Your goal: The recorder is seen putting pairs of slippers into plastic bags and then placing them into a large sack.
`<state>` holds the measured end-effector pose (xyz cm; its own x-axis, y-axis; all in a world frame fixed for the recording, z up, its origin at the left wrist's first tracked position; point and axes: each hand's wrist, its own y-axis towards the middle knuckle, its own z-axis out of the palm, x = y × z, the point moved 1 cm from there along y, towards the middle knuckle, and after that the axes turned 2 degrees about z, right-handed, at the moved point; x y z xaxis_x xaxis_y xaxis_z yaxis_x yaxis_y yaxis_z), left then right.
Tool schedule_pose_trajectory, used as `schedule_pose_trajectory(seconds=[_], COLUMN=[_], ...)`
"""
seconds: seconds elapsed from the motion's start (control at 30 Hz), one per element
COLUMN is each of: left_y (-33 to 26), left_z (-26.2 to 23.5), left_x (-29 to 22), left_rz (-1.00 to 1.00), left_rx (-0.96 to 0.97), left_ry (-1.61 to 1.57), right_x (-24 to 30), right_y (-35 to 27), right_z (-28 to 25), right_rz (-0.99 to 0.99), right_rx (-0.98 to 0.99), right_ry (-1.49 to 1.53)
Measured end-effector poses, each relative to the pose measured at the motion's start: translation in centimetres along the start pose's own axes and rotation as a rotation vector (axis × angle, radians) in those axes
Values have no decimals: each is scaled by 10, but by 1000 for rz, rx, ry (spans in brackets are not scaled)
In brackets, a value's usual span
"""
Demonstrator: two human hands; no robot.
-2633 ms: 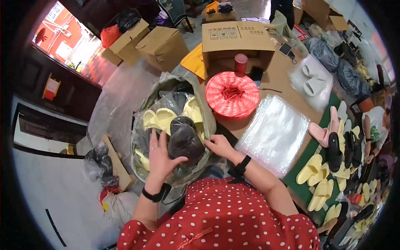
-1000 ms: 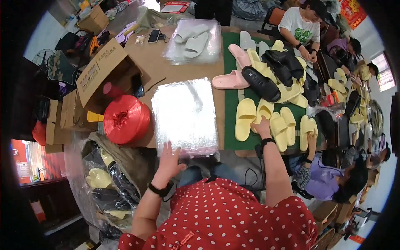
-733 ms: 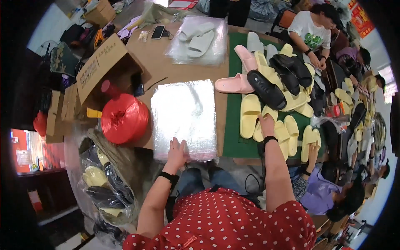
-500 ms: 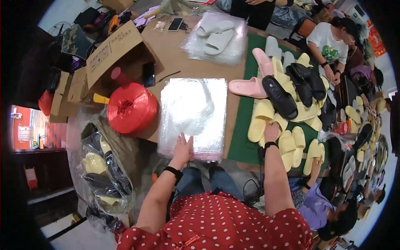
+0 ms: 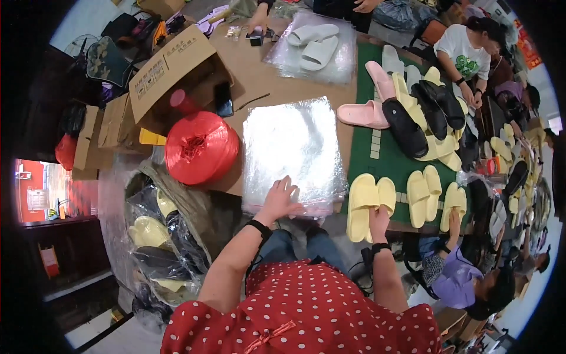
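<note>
My left hand (image 5: 279,200) lies with fingers spread on the near edge of a stack of shiny clear plastic bags (image 5: 295,141) in front of me. To its right, my right hand (image 5: 379,223) grips a pair of pale yellow slippers (image 5: 361,203), its fingers partly hidden inside them. The pair is at the near edge of the green mat (image 5: 364,154). Beyond it lie a black slipper (image 5: 405,131), a pink slipper (image 5: 364,114) and several more yellow, black and grey ones. Another yellow pair (image 5: 420,200) sits just right of mine.
A red roll of plastic twine (image 5: 202,147) and an open cardboard box (image 5: 171,71) stand left of the bags. White slippers (image 5: 318,53) rest on more bags at the far side. A co-worker's hand (image 5: 454,223) touches a yellow slipper at right. A bag of slippers (image 5: 159,236) stands at lower left.
My right hand has drawn the yellow slipper pair toward me, away from the pile. My left hand stays on the bags, fingers spread wider. A co-worker's hand has reached the far phone.
</note>
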<state>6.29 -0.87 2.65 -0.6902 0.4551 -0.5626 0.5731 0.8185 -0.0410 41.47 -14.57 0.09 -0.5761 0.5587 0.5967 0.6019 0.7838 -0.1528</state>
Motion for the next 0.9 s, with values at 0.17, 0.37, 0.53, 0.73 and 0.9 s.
schedule_pose_trajectory(seconds=[0.17,0.37,0.53,0.73,0.9], left_y=[-8,-8,7,19,18], left_z=[19,24,21,33,24], left_x=[34,44,52,74,70], left_rz=[28,93,-54,-351,-296], left_rx=[91,-46,-161,-99,-84], left_ry=[114,13,-279,-538,-549], right_x=[25,61,103,121,138], right_y=[-36,-71,-102,-125,-127], right_z=[-12,-16,-24,-20,-5], right_rz=[10,-144,-147,-219,-351], right_rx=[-54,-66,25,51,187], right_ry=[115,43,94,-32,-147])
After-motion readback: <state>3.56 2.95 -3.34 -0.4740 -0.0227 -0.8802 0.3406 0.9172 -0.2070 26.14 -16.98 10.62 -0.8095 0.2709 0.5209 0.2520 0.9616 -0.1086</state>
